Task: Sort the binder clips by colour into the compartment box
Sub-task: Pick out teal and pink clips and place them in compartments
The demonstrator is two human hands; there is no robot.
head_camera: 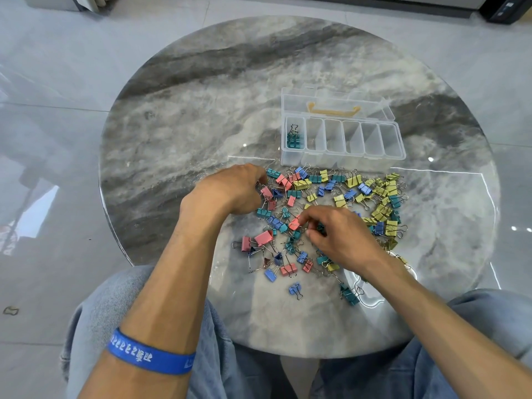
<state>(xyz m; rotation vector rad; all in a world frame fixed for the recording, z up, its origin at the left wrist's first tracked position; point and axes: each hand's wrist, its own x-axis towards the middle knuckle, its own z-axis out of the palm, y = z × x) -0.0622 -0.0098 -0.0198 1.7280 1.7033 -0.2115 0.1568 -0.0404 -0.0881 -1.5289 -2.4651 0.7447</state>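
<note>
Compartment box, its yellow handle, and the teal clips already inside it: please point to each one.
compartment box (342,161), head view, on its clear front wall.
yellow handle (333,111), head view, on the middle of the bar.
teal clips (294,139), head view, on the clips in the leftmost compartment.

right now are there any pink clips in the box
No, the compartment box holds only teal clips, in its leftmost compartment.

Teal, pink, blue, yellow clips (325,214).
</note>
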